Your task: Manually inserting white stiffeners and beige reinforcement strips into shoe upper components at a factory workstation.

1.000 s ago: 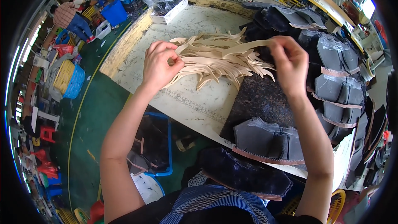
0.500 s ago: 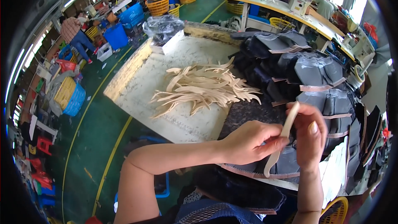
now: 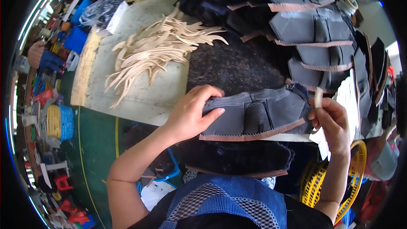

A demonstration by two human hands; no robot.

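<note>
My left hand is closed on the left end of a dark grey sewn piece, thumb on top and fingers behind it. A pinkish-brown zigzag-edged band runs along the piece's near side, and dark fuzzy material shows at its right end. Close to that right end, my right hand pinches a cream-coloured curved strip, which stands up from the fingers. Its lower part is hidden in the hand. A loose heap of similar cream strips lies on the table to the left.
Several more grey sewn pieces overlap at the back right. A white box with clear plastic stands at the table's far left corner. White sheets lie at the right edge, above a yellow basket. A person shows at far right.
My left hand has let go of the cream strip, which is now in my right hand, and has taken hold of a grey piece. The view has tilted down toward me.
</note>
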